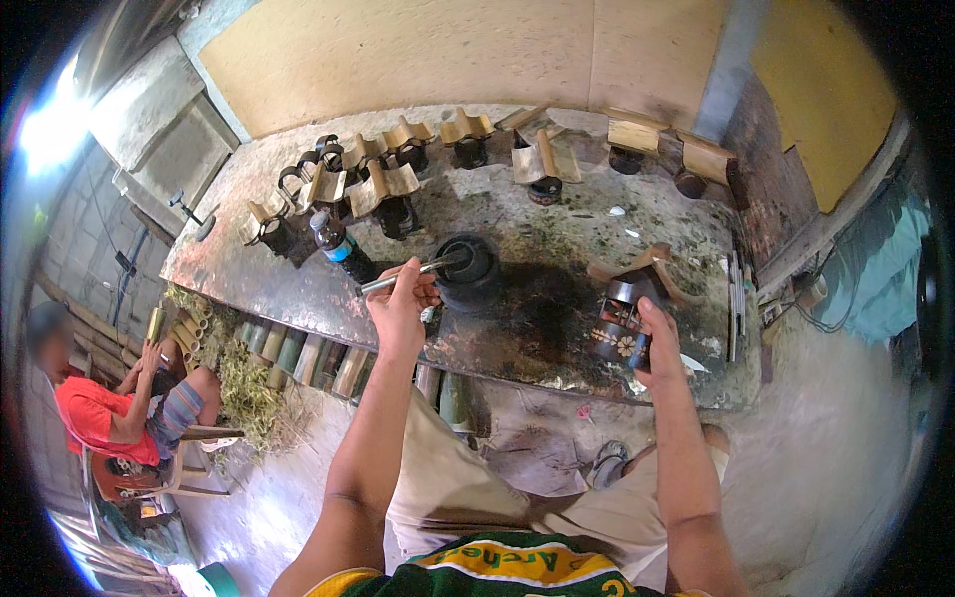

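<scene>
My left hand (401, 303) is closed around a silver-handled brush (383, 284). The brush's far end reaches the mouth of a round black pot (468, 289), and its tip is hard to make out in the dark opening. To the right, my right hand (658, 343) grips a dark bamboo craft piece (619, 338) with a pale flower pattern and a split-bamboo roof (637, 269). It is held above the table's front edge, tilted, with my thumb on its side. A dark bottle with a blue label (343, 249) stands left of the pot.
Several roofed bamboo pieces (388, 189) stand along the back of the stained table (557, 239). Thin rods (736, 298) lie at its right end. Bamboo lengths (308, 358) are below the front edge. A seated person in red (109, 413) holds a bamboo piece at left.
</scene>
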{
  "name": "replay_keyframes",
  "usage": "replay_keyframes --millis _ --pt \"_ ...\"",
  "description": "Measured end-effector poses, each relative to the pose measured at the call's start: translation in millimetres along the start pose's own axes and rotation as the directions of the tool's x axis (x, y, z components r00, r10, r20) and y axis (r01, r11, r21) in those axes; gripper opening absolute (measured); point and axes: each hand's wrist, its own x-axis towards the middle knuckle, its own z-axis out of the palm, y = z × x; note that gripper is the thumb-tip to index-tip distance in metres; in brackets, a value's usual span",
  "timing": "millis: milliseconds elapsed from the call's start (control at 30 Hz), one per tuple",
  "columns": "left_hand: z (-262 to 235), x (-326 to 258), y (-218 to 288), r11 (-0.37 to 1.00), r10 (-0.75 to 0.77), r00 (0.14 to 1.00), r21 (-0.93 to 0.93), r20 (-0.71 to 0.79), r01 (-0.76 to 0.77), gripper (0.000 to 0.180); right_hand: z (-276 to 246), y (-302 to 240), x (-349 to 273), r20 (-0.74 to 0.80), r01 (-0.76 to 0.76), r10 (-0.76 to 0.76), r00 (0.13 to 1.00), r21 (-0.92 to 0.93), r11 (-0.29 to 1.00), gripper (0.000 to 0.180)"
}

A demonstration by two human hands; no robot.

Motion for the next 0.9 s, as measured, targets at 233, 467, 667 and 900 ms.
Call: replay_keyframes --millis 233,467,667,900 --pt "-0.3 -28.9 14.5 0.774 0.323 0.91 0.481 0.259 -0.411 0.018 -1.6 1.5 2.1 -0.02 0.0 0.0 1.0 -0.019 1.0 0.044" --pt "2.4 -40.2 12.0 0.391 0.509 0.65 0.521 0.565 -0.759 0.02 0.1 6.2 2.1 -0.074 0.01 -0.009 0.997 0.014 1.0 0.042" --pt "-4.0 -49.5 29.7 0.427 0.555 0.726 0.61 0.406 -0.667 0.018 -5.4 6.8 2.6 -0.078 -0.061 0.068 0.995 0.09 0.994 0.054" --pt "57.6 -72.4 31.9 0.994 0.081 0.983 -0.087 0.165 -0.068 0.02 -5.2 13.6 5.5 -0.139 -0.005 -0.006 0.99 -0.081 0.997 0.077"
